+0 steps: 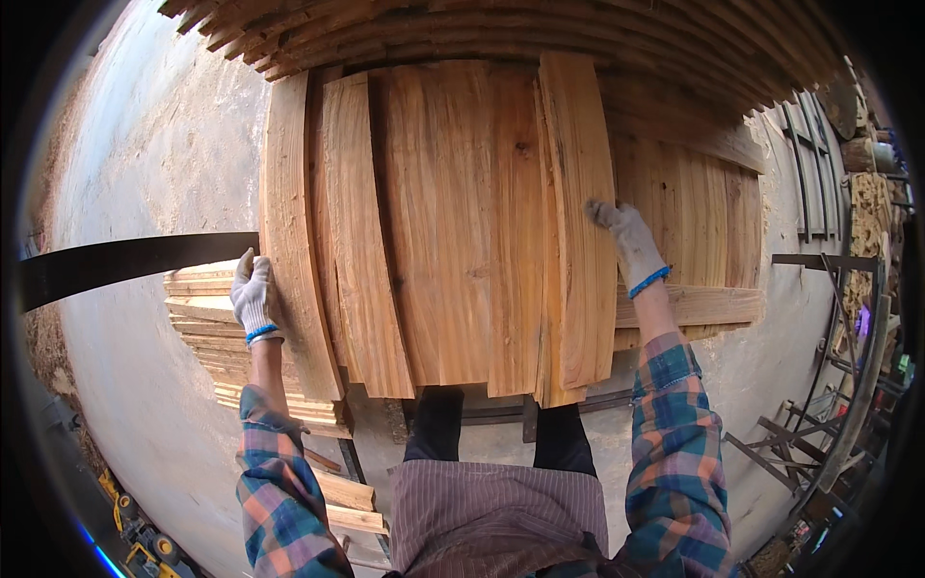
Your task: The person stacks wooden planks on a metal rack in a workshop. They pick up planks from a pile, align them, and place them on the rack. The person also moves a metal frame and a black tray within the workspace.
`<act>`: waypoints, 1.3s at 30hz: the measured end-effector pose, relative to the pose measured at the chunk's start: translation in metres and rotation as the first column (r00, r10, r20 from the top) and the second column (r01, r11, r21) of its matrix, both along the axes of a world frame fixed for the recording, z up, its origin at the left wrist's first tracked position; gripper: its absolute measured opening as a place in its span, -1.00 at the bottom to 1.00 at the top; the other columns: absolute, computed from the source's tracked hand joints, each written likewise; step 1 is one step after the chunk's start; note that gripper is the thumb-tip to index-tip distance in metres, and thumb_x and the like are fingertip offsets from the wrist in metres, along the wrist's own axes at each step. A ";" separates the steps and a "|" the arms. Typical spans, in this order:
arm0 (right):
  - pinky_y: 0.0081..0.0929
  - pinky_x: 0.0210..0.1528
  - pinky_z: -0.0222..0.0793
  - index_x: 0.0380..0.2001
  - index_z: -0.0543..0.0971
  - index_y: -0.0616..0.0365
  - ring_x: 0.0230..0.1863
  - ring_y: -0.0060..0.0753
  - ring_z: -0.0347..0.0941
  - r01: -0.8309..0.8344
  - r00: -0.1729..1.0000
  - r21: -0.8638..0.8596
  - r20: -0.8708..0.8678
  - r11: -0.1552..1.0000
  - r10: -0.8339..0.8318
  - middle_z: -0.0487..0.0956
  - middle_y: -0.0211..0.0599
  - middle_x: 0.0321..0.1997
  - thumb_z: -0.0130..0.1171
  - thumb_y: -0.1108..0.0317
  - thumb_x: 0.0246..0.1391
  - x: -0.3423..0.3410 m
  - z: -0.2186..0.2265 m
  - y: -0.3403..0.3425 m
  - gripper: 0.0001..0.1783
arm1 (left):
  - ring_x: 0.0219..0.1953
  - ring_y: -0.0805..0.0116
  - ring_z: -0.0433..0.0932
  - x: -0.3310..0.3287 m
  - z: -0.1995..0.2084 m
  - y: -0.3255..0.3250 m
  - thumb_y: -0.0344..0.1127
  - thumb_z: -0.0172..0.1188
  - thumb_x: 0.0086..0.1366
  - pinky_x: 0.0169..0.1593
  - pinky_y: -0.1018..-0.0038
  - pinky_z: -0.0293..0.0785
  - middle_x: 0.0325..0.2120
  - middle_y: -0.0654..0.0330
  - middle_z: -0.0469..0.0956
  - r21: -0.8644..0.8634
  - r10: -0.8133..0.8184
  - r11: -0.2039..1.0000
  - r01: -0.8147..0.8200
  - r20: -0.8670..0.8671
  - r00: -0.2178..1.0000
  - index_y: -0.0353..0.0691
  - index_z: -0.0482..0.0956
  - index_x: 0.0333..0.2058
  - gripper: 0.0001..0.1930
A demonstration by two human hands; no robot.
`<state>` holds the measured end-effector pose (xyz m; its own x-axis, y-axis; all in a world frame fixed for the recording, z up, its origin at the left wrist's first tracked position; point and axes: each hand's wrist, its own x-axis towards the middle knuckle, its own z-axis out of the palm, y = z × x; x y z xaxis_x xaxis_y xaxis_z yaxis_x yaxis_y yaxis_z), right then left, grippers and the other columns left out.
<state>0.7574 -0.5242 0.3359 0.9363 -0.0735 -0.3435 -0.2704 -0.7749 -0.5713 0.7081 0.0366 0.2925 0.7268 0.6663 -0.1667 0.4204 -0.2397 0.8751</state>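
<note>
My left hand is resting half-curled at the left plank, just to that hand's right; my right hand is resting loosely bent at the right plank, by its fingertips, perhaps for steadying. Whether either is gripping, I cannot tell.

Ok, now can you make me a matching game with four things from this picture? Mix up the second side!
Things:
1. left hand
2. right hand
3. glove cuffs
4. sleeves

Clues:
A. plaid, with blue and orange in it
B. at the right edge of a board
C. bright blue
D. at the left edge of the leftmost upright-running board

Right pairs: 1-D, 2-B, 3-C, 4-A
</note>
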 end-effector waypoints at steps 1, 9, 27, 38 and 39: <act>-0.30 -0.06 0.54 0.14 0.34 0.15 -0.01 -0.14 0.50 0.011 0.999 -0.205 -0.036 0.979 -0.019 0.48 0.01 0.05 0.15 0.11 0.14 0.002 0.025 0.021 -0.43 | 0.02 0.30 0.48 -0.003 0.005 0.001 -0.16 0.30 0.27 0.08 0.49 0.41 0.04 0.05 0.52 0.010 0.004 1.000 -0.004 -0.002 1.000 -0.33 0.40 0.19 -0.41; 0.13 0.03 0.46 0.45 -0.21 -0.24 0.19 0.24 0.34 0.075 0.896 -0.353 -0.387 0.933 -0.218 0.21 0.12 0.28 0.45 -0.01 -0.25 0.012 0.091 0.085 0.32 | 0.19 -0.23 0.32 -0.015 0.036 -0.202 -0.18 0.55 -0.23 0.22 0.20 0.35 0.19 -0.29 0.28 0.594 -0.403 0.721 0.355 -0.057 0.914 -0.20 0.22 0.30 0.06; 0.16 -0.09 0.45 0.45 -0.10 -0.09 0.11 0.16 0.42 0.196 0.964 -0.443 -0.075 0.875 -0.255 0.31 0.04 0.19 0.45 -0.06 -0.28 -0.014 0.047 -0.183 0.30 | -0.03 -0.18 0.46 -0.004 0.058 -0.602 -0.07 0.34 0.10 -0.06 0.05 0.50 0.09 -0.24 0.32 0.158 -0.595 0.704 0.693 -0.402 0.696 -0.25 0.11 0.27 -0.15; 0.04 0.01 0.43 0.46 -0.12 -0.24 0.08 0.20 0.43 0.265 0.957 -0.316 -0.033 0.911 -0.289 0.28 0.13 0.22 0.41 -0.09 -0.26 -0.015 0.035 -0.196 0.27 | 0.25 -0.20 0.28 -0.039 0.026 -0.243 0.17 -0.04 0.37 0.20 0.13 0.37 0.25 -0.25 0.22 0.734 -0.138 0.641 0.225 -0.177 0.974 -0.12 0.13 0.35 -0.29; 0.03 0.02 0.42 0.46 -0.11 -0.24 0.07 0.20 0.43 0.261 0.955 -0.330 -0.047 0.907 -0.292 0.28 0.14 0.22 0.41 -0.10 -0.26 -0.015 0.034 -0.189 0.27 | 0.29 -0.26 0.20 -0.053 0.005 -0.228 0.28 -0.12 0.35 0.26 0.07 0.28 0.27 -0.27 0.17 0.626 -0.171 0.720 0.298 -0.256 0.951 -0.15 0.08 0.35 -0.21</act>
